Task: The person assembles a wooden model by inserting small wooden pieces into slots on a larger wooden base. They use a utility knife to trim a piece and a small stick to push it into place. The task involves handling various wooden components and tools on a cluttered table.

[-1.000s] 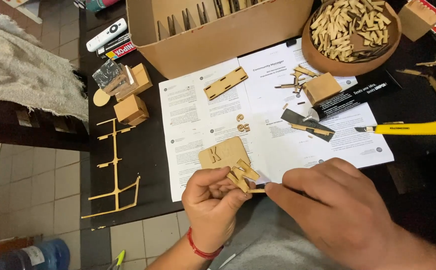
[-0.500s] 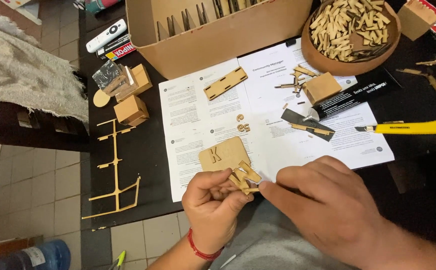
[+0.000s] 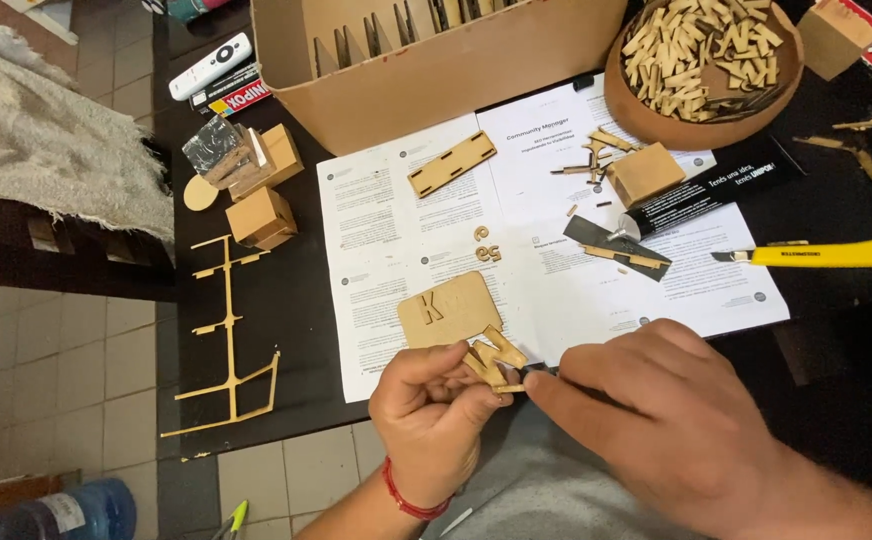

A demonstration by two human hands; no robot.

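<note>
My left hand pinches a small cut-out wooden letter piece at the near table edge. My right hand presses a thin dark tool against that piece; most of the tool is hidden under the fingers. A red band circles my left wrist. Just above the hands lies a rounded wooden tag with letters cut into it, resting on white printed sheets.
A yellow utility knife lies at right. A brown bowl holds several wooden pieces. A cardboard box stands at the back. Small wooden cubes, a slotted wooden strip, a black glue tube and a wooden offcut frame lie around.
My right hand has slid slightly left, closer onto the wooden letter piece. The left hand keeps its hold in place.
</note>
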